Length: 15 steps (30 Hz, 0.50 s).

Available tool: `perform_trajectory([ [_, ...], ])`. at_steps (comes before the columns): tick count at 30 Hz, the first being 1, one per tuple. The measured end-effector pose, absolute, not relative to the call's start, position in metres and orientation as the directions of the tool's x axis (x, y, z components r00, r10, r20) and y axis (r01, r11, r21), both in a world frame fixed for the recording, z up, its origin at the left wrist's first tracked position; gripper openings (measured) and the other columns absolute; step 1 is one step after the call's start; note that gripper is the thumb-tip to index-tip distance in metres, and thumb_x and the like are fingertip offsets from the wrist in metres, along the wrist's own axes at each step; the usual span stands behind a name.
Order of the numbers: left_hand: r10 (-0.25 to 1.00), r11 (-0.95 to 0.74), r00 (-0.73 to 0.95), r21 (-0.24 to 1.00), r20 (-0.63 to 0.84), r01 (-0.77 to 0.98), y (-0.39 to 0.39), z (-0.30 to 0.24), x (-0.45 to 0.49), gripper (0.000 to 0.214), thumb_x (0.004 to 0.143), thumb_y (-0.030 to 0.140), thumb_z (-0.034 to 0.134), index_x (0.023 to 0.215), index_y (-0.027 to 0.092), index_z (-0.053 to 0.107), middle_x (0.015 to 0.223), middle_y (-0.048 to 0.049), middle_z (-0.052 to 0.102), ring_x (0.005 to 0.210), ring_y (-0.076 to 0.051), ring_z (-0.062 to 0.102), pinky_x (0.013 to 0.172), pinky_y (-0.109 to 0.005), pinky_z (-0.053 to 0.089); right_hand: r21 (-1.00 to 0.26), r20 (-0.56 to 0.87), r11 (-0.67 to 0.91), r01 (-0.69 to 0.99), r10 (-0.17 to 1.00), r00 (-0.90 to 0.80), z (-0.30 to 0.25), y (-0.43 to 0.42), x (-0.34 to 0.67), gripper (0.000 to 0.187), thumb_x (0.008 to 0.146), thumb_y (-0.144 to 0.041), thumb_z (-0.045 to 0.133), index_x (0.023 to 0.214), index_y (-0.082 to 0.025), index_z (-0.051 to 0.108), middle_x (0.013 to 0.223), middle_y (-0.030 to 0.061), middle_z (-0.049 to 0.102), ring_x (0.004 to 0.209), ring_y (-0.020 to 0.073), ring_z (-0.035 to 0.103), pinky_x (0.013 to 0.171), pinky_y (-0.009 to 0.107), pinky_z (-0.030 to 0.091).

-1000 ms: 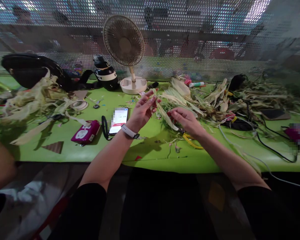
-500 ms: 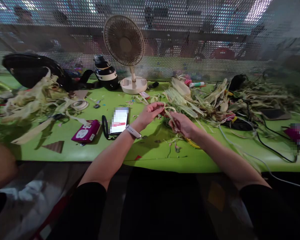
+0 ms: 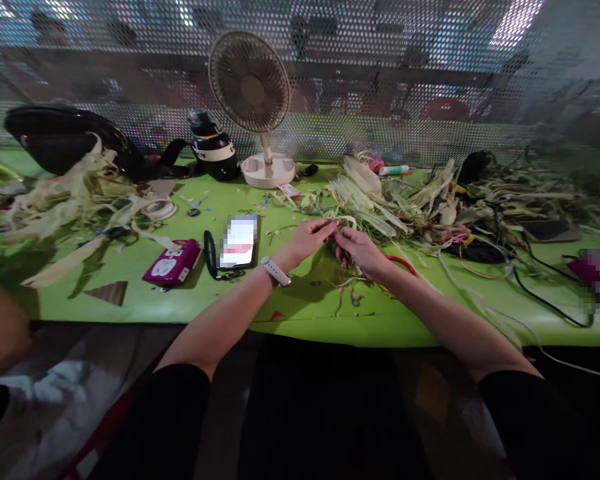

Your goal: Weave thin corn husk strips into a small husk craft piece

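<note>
My left hand (image 3: 311, 240), with a white band on the wrist, is closed in a pinch. Its fingertips meet those of my right hand (image 3: 356, 248), which is also closed. A pale strip of corn husk (image 3: 349, 219) curls up between and behind the fingertips; both hands appear to pinch it, though the fingers cover most of it. Partly behind my right wrist shows a red and yellow loop-shaped handle (image 3: 404, 261); whether the hand holds it I cannot tell. A heap of dried husks (image 3: 363, 193) lies just beyond the hands.
A phone (image 3: 240, 240), a purple box (image 3: 173, 263) and a roll of tape (image 3: 160, 209) lie to the left. A fan (image 3: 267, 170) and a black bottle (image 3: 215, 157) stand at the back. Cables (image 3: 545, 300) cross the right side. Another person's arm (image 3: 0, 327) is at far left.
My left hand has lowered slightly and its fingers have closed in beside the right hand's. My right hand has turned, and the husk strip shows less. The handle's red part now shows.
</note>
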<state>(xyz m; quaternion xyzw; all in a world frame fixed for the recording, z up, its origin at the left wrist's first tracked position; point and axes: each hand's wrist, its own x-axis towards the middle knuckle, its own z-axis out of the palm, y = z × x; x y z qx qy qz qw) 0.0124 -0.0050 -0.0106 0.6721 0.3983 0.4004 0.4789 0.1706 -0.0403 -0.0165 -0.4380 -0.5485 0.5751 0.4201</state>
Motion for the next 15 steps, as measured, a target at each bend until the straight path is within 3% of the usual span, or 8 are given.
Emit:
perform_trajectory([
  [4, 0.931, -0.064, 0.355, 0.996, 0.082, -0.063, -0.003, -0.012, 0.015, 0.021, 0.075, 0.037, 0.073, 0.076, 0.016, 0.068, 0.076, -0.0004, 0.064, 0.071, -0.011, 0.053, 0.073, -0.028, 0.043, -0.996, -0.044, -0.016, 0.091, 0.946, -0.321, -0.020, -0.042, 0.172, 0.052, 0.076, -0.072, 0.064, 0.075, -0.023, 0.047, 0.054, -0.0077, 0.053, 0.041, 0.0081, 0.045, 0.041, 0.023, 0.036],
  [7, 0.951, -0.020, 0.306, 0.996, 0.045, -0.083, -0.004, -0.008, 0.014, 0.019, 0.078, 0.034, 0.072, 0.072, 0.017, 0.064, 0.070, 0.0016, 0.059, 0.065, -0.010, 0.050, 0.066, -0.026, 0.042, -0.941, 0.021, 0.124, 0.314, 0.950, -0.313, -0.019, -0.043, 0.176, 0.045, 0.087, -0.066, 0.054, 0.074, -0.024, 0.045, 0.057, -0.0053, 0.051, 0.045, 0.0101, 0.045, 0.046, 0.025, 0.036],
  [9, 0.959, -0.033, 0.279, 0.999, 0.042, -0.036, -0.006, -0.005, 0.013, 0.021, 0.080, 0.032, 0.070, 0.068, 0.018, 0.060, 0.066, 0.0026, 0.057, 0.063, -0.010, 0.049, 0.064, -0.025, 0.041, -0.790, 0.174, 0.308, 0.530, 0.942, -0.288, -0.017, -0.044, 0.179, 0.038, 0.094, -0.055, 0.049, 0.074, -0.023, 0.047, 0.063, -0.0018, 0.054, 0.053, 0.0124, 0.048, 0.052, 0.026, 0.036],
  [11, 0.958, -0.066, 0.281, 0.997, 0.051, 0.045, -0.008, -0.002, 0.012, 0.025, 0.081, 0.031, 0.070, 0.064, 0.018, 0.057, 0.061, 0.0031, 0.056, 0.061, -0.010, 0.048, 0.064, -0.025, 0.041, -0.551, 0.360, 0.446, 0.705, 0.890, -0.281, -0.015, -0.046, 0.182, 0.032, 0.098, -0.045, 0.046, 0.080, -0.021, 0.055, 0.076, 0.0044, 0.062, 0.068, 0.0168, 0.054, 0.060, 0.029, 0.039],
  [13, 0.947, -0.106, 0.315, 0.987, 0.062, 0.123, -0.009, -0.001, 0.010, 0.029, 0.082, 0.033, 0.070, 0.062, 0.018, 0.056, 0.059, 0.0029, 0.056, 0.059, -0.010, 0.049, 0.063, -0.026, 0.041, -0.350, 0.486, 0.500, 0.792, 0.820, -0.303, -0.012, -0.046, 0.185, 0.031, 0.100, -0.041, 0.044, 0.087, -0.020, 0.063, 0.094, 0.0114, 0.067, 0.085, 0.0223, 0.059, 0.069, 0.033, 0.043],
  [15, 0.937, -0.155, 0.339, 0.968, 0.081, 0.195, -0.010, 0.000, 0.009, 0.032, 0.083, 0.039, 0.069, 0.062, 0.018, 0.056, 0.059, 0.0021, 0.057, 0.058, -0.011, 0.049, 0.061, -0.027, 0.039, -0.227, 0.553, 0.522, 0.822, 0.764, -0.332, -0.010, -0.046, 0.187, 0.032, 0.100, -0.040, 0.045, 0.090, -0.020, 0.067, 0.110, 0.0154, 0.067, 0.099, 0.0266, 0.059, 0.079, 0.037, 0.047],
])
